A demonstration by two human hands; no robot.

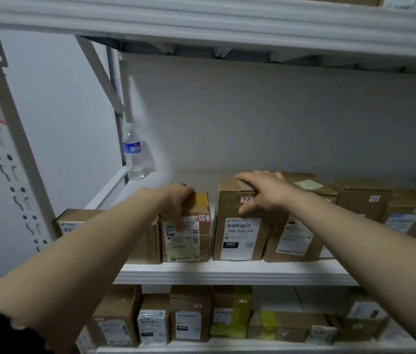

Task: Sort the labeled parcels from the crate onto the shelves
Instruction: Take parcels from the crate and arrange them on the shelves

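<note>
Placement step, apparently in its final alignment: both parcels already stand on the shelf (227, 273), forward and right of the water bottle (133, 152). The small parcel (196, 241) is nearer the bottle and the tall parcel (240, 233) just beyond it. The left hand (176, 200) curls narrow fingers over the small parcel's top edge. The right hand (265, 195) spreads its fingers (247, 178) wide across the tall parcel's top, with the thumb hooked down its front. The next move probably calls for squaring both fronts, then letting go.
</note>
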